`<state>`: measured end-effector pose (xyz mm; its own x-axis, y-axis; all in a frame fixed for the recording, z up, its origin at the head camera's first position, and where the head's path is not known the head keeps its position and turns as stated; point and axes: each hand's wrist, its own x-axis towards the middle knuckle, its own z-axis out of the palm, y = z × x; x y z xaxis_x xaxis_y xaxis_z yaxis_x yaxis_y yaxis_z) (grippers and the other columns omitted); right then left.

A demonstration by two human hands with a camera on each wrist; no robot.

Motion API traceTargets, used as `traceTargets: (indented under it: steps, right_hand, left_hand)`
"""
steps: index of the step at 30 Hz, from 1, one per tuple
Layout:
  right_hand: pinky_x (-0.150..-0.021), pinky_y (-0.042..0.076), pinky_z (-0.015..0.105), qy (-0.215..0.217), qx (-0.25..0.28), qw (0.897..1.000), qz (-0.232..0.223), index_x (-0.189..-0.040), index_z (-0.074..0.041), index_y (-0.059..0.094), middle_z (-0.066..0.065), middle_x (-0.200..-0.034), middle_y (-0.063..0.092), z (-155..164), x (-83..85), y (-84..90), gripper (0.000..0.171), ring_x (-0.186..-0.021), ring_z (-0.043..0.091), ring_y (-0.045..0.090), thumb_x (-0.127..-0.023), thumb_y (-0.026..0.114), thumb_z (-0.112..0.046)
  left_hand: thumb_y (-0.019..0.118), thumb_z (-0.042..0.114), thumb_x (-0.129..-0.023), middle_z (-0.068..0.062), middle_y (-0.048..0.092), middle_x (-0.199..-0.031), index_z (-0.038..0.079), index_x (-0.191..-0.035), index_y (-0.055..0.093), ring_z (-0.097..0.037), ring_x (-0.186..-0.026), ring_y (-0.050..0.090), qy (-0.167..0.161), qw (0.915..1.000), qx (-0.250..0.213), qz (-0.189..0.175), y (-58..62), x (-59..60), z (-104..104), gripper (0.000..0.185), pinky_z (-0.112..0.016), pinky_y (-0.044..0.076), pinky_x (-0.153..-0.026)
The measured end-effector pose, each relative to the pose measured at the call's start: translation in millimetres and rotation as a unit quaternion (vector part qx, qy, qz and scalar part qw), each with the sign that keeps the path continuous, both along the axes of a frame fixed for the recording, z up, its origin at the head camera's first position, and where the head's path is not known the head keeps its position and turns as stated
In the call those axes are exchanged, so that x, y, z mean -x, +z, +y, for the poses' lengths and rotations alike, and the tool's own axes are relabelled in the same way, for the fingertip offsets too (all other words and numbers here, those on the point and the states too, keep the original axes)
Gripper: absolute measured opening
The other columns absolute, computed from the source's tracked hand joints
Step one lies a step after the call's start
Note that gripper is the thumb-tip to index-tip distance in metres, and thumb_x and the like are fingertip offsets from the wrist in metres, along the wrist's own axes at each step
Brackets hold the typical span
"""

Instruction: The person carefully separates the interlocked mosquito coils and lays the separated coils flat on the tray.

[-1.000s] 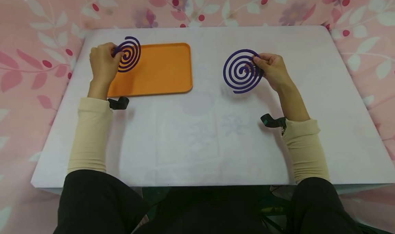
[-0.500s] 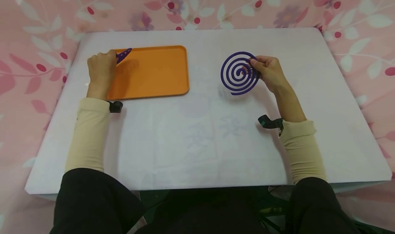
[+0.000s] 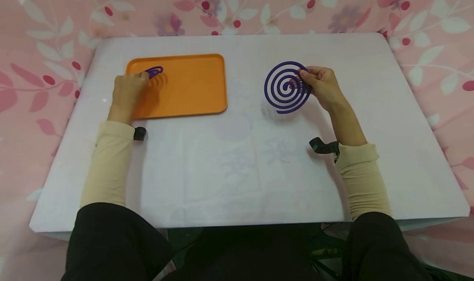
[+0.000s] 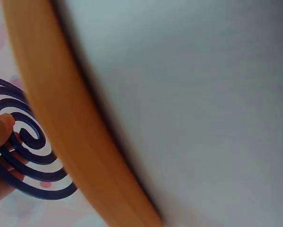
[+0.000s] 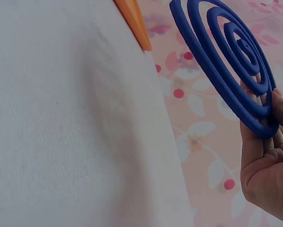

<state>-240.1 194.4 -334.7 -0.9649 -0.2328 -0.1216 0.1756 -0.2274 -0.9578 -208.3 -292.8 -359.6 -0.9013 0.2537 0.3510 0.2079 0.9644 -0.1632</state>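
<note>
Two dark purple-blue mosquito coils are held up, one in each hand. My left hand (image 3: 129, 94) pinches one coil (image 4: 35, 142) over the left end of an orange tray (image 3: 192, 85). From the head view this coil shows as a narrow, foreshortened loop beyond the knuckles, and the hand hides part of it. In the left wrist view the thumb (image 4: 0, 130) presses on the spiral's face. Right of the tray, my right hand (image 3: 326, 85) holds the other coil (image 5: 260, 127) by its outer edge between thumb and fingers, its full spiral facing the head camera.
A white-covered table (image 3: 218, 170) lies under the tray and both hands. Pink floral cloth (image 3: 244, 9) hangs around its back and sides. A small black camera (image 3: 323, 146) is strapped to the right wrist, and another (image 3: 139, 133) to the left.
The left coil has turned from facing the head camera to nearly edge-on, then opened slightly into a narrow loop. My left hand has come lower and nearer. The right hand keeps its hold.
</note>
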Motion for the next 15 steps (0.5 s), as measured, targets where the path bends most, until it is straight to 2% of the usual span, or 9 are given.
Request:
traceTargets:
  steps: [3, 7, 10, 15]
  right_hand:
    - [-0.062, 0.055, 0.019, 0.000, 0.002, 1.000, -0.003, -0.086, -0.002, 0.069, 0.004, -0.076, 0.072, -0.2, -0.1, -0.2, 0.009, -0.065, 0.012, 0.068, -0.086, 0.061, -0.006]
    - [-0.062, 0.055, 0.019, 0.000, 0.005, 1.000, -0.007, -0.086, -0.002, 0.069, 0.004, -0.076, 0.072, -0.3, -0.3, -0.4, 0.009, -0.065, 0.012, 0.068, -0.086, 0.061, -0.006]
    - [-0.062, 0.055, 0.019, 0.000, 0.006, 1.000, -0.007, -0.086, -0.002, 0.069, 0.004, -0.076, 0.072, -0.9, -0.2, -0.2, 0.009, -0.065, 0.012, 0.068, -0.086, 0.061, -0.006]
    - [-0.062, 0.055, 0.019, 0.001, 0.008, 1.000, -0.008, -0.085, -0.002, 0.069, 0.004, -0.076, 0.072, -2.5, 0.0, 0.6, 0.010, -0.065, 0.012, 0.068, -0.086, 0.060, -0.005]
  left_hand:
    - [0.046, -0.006, -0.087, -0.028, 0.054, -0.053, -0.008, -0.084, 0.059, -0.045, -0.044, 0.050, -0.015, 0.9999, 0.006, -0.003, -2.6, -1.2, -0.9, 0.013, -0.052, 0.042, -0.040]
    - [0.049, -0.005, -0.085, -0.026, 0.054, -0.054, -0.006, -0.074, 0.055, -0.044, -0.046, 0.051, -0.031, 0.9994, -0.005, -0.016, -5.4, -2.7, -3.4, 0.013, -0.053, 0.042, -0.041]
    - [0.056, 0.002, -0.084, -0.026, 0.055, -0.057, -0.004, -0.071, 0.054, -0.045, -0.052, 0.053, -0.031, 0.9983, -0.015, -0.047, -6.0, -3.8, -5.7, 0.015, -0.055, 0.042, -0.044]
    - [0.070, 0.017, -0.080, -0.028, 0.059, -0.068, -0.003, -0.075, 0.058, -0.049, -0.064, 0.055, -0.015, 0.9937, -0.026, -0.108, -4.3, -3.8, -7.8, 0.023, -0.059, 0.043, -0.051]
